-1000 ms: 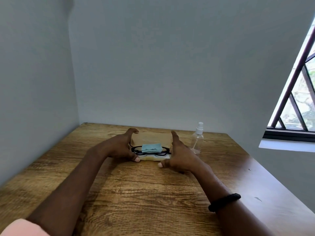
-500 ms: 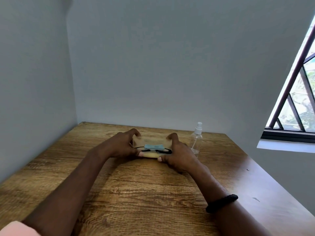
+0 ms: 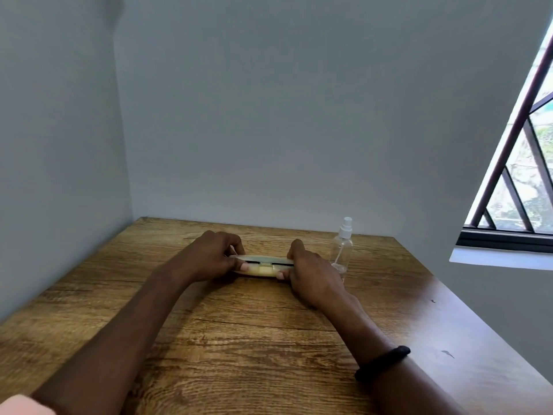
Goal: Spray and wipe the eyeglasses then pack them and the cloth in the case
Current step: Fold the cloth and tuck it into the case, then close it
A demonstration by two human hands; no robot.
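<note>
Case (image 3: 254, 273), cream and nearly closed with a dark slit showing, sat on the desk (image 3: 239, 339) with left hand (image 3: 209, 257) and right hand (image 3: 311, 271) each clasping an end; it seemed light, rigid and smooth, best squeezed near the front latch (image 3: 265, 267).

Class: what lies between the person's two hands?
In the head view, the case lies between them on the table, its lid almost down with a dark slit showing. The left hand grips one end, the right hand the other.
</note>
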